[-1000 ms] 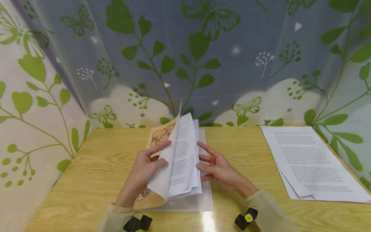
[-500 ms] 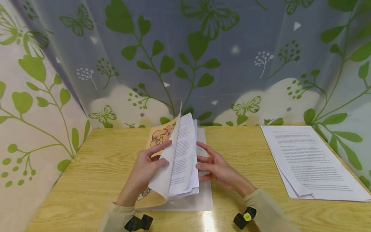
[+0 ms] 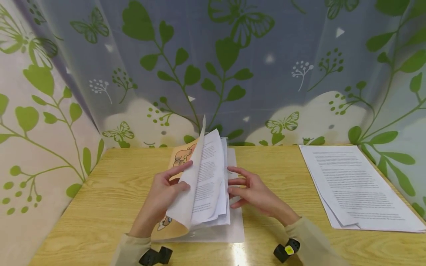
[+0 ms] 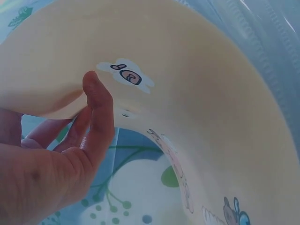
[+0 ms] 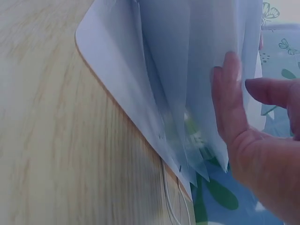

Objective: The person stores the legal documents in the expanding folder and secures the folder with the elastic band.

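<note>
In the head view a presentation folder with a tan, cartoon-printed front cover (image 3: 179,227) lies on the table. My left hand (image 3: 163,194) grips this cover, which stands bent up with its pale inner side showing. The left wrist view shows the curved cover (image 4: 197,70) between the fingers of the hand (image 4: 70,150). Printed sheets (image 3: 206,177) and clear sleeves lean upright inside the folder. At their right edge is my right hand (image 3: 253,194), pinching pages between thumb and fingers. In the right wrist view these pages (image 5: 201,61) run between the fingertips (image 5: 229,65) and the thumb.
A stack of printed paper (image 3: 359,188) lies at the right of the wooden table (image 3: 110,184), one lower corner folded. The folder's pale back cover (image 3: 237,225) rests flat beneath the pages. A leaf-patterned curtain (image 3: 266,81) hangs behind.
My left hand has shifted slightly left, with the bent cover leaning a little farther left. My right hand and the pages it pinches have hardly moved.
</note>
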A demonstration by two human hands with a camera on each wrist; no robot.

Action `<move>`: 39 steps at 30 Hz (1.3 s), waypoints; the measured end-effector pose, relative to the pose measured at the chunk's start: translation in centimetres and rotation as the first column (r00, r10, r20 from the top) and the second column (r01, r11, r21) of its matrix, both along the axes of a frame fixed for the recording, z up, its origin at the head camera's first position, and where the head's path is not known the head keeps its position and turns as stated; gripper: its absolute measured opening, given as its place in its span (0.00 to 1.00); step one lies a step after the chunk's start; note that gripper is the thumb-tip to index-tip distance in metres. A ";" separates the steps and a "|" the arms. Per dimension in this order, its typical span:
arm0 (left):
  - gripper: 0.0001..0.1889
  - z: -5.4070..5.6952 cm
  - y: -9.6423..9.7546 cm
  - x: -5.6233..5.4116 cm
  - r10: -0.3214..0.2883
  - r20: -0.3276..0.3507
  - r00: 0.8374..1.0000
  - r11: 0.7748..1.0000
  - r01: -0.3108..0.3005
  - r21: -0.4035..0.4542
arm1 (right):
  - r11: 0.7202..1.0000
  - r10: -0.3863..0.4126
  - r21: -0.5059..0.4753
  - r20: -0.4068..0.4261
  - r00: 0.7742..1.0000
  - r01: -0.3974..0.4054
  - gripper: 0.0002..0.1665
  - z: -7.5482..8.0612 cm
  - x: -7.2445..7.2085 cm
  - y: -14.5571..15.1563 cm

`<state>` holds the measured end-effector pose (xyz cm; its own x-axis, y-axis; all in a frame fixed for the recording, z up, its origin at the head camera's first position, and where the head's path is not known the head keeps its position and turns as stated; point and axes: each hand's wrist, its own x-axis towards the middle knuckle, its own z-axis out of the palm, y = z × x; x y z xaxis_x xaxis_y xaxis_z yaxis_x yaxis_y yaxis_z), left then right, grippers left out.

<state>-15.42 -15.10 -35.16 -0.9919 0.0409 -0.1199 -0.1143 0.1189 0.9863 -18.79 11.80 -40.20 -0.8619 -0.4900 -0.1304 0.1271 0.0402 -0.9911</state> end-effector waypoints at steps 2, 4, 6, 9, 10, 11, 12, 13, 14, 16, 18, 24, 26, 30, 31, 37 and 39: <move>0.33 0.1 -0.2 0.0 -0.002 -0.001 1.000 1.000 0.002 0.004 | 1.000 -0.006 0.023 -0.020 1.000 0.006 0.40 0.1 0.1 0.3; 0.32 0.2 -0.4 0.1 -0.007 -0.002 1.000 1.000 0.007 0.011 | 0.999 -0.002 0.036 -0.033 0.999 0.003 0.37 0.2 0.1 0.6; 0.32 0.3 -0.5 0.1 -0.011 -0.001 1.000 1.000 0.011 0.023 | 0.999 -0.001 0.042 -0.042 0.999 0.003 0.35 0.2 0.1 1.0; 0.33 0.5 -0.7 0.1 -0.021 -0.003 1.000 0.999 0.021 0.042 | 0.999 -0.002 0.051 -0.057 0.998 0.005 0.35 0.3 0.2 1.5; 0.33 0.5 -0.7 0.1 -0.024 -0.002 1.000 0.999 0.024 0.046 | 0.999 -0.001 0.052 -0.062 0.998 0.005 0.34 0.4 0.2 1.6; 0.33 0.5 -0.8 0.1 -0.026 -0.003 1.000 0.998 0.026 0.052 | 0.999 -0.001 0.053 -0.066 0.998 0.005 0.34 0.4 0.2 1.8; 0.33 0.6 -0.8 0.1 -0.029 -0.002 1.000 0.998 0.029 0.057 | 0.999 0.000 0.052 -0.071 0.998 0.004 0.34 0.4 0.3 2.0; 0.33 0.6 -0.9 0.1 -0.032 -0.001 0.999 0.998 0.032 0.062 | 0.998 -0.001 0.055 -0.077 0.997 0.005 0.34 0.4 0.3 2.2; 0.34 0.6 -0.9 0.1 -0.034 0.000 0.999 0.997 0.034 0.064 | 0.998 -0.001 0.059 -0.085 0.996 0.006 0.34 0.4 0.3 2.4; 0.34 0.6 -1.0 0.1 -0.035 0.001 0.999 0.997 0.035 0.068 | 0.998 -0.005 0.064 -0.098 0.995 0.011 0.33 0.4 0.4 2.8; 0.34 0.7 -1.1 0.1 -0.036 -0.002 0.999 0.997 0.036 0.071 | 0.997 -0.011 0.078 -0.110 0.994 0.020 0.33 0.4 0.5 3.4; 0.34 0.7 -1.2 0.1 -0.037 -0.007 0.999 0.996 0.037 0.076 | 0.992 -0.026 0.116 -0.156 0.987 0.045 0.32 0.2 0.9 5.5; 0.34 0.7 -1.3 0.2 -0.037 -0.009 0.999 0.996 0.038 0.078 | 0.990 -0.036 0.126 -0.165 0.986 0.058 0.32 0.1 1.0 6.3; 0.34 0.8 -1.4 0.2 -0.036 -0.014 0.999 0.997 0.037 0.061 | 0.985 -0.061 0.148 -0.186 0.981 0.089 0.32 0.0 1.2 8.0; 0.33 0.8 -1.5 0.2 -0.033 -0.015 0.999 0.998 0.034 0.056 | 0.983 -0.066 0.155 -0.200 0.978 0.098 0.32 0.0 1.3 8.4; 0.32 1.0 -1.6 0.2 -0.024 -0.013 1.000 0.999 0.024 0.037 | 0.961 -0.093 0.222 -0.308 0.947 0.166 0.31 0.1 1.5 10.6; 0.32 1.0 -1.6 0.2 -0.026 -0.012 1.000 0.999 0.027 0.037 | 0.938 -0.085 0.282 -0.371 0.925 0.200 0.30 0.0 1.6 11.1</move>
<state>-15.24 -16.75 -34.17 -0.9917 0.0714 -0.1066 -0.1004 0.0848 0.9913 -17.19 22.95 -40.16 -0.9372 -0.3427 0.0656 -0.1952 0.3591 -0.9126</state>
